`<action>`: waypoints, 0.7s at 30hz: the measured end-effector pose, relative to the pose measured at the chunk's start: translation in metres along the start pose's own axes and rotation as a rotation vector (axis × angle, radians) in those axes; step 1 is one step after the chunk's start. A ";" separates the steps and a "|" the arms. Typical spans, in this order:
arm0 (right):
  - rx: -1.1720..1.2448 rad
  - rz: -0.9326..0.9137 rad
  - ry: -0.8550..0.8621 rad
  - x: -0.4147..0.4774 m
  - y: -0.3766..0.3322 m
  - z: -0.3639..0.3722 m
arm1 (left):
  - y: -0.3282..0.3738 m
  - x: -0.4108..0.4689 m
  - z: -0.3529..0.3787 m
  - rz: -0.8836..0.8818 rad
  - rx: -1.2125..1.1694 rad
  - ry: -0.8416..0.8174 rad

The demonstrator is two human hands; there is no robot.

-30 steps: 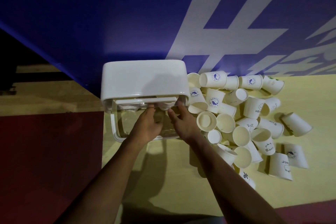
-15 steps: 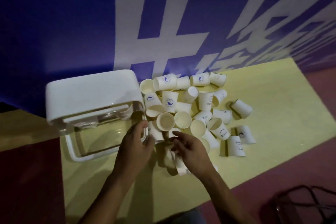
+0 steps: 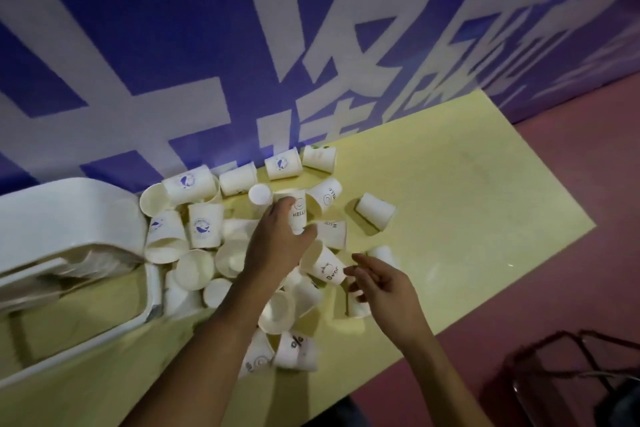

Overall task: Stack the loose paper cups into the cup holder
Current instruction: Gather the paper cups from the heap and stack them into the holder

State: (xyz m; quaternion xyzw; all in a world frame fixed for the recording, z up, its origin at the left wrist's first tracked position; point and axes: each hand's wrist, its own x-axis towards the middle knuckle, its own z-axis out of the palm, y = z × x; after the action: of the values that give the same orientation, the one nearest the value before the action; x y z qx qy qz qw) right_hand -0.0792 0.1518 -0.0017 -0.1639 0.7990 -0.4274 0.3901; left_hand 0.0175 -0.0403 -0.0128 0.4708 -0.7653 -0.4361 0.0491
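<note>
Both hands have left the mouth of the white plastic cup holder (image 3: 69,218), where they were 1 s ago, and moved right into the heap of loose white paper cups (image 3: 201,229). The head view has swung with them, so the holder now sits at the left edge of frame, on the pale yellow tabletop (image 3: 467,191) against the blue banner wall with large white characters (image 3: 173,45). Left hand (image 3: 277,246) has reached furthest, across the heap. Its fingers and thumb are curled round the upright white paper cup printed "HELLO" (image 3: 298,215), which still stands among its neighbours and is not yet lifted. Right hand (image 3: 381,284) hangs at the near right side, fingers loosely curled and holding nothing. Its fingertips (image 3: 353,271) are just beside the tipped white paper cup printed "Bear" (image 3: 325,267); whether they touch it cannot be told. Reading: 1 loading pass looks finished and a fresh pick has begun, 1 cup per hand. Well over 20 cups remain loose, mostly on their sides and pointing every way, so the job is far from done. Contents of the holder are too blurred to judge.
</note>
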 end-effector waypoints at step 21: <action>-0.371 0.039 -0.003 0.155 0.064 -0.095 | -0.006 0.108 0.072 -0.448 0.000 0.222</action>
State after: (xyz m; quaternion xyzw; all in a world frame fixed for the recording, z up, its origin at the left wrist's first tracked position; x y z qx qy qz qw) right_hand -0.2472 0.1495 -0.0974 -0.2184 0.8665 -0.2647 0.3624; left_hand -0.0736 -0.0791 -0.0975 0.6737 -0.6318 -0.3818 0.0348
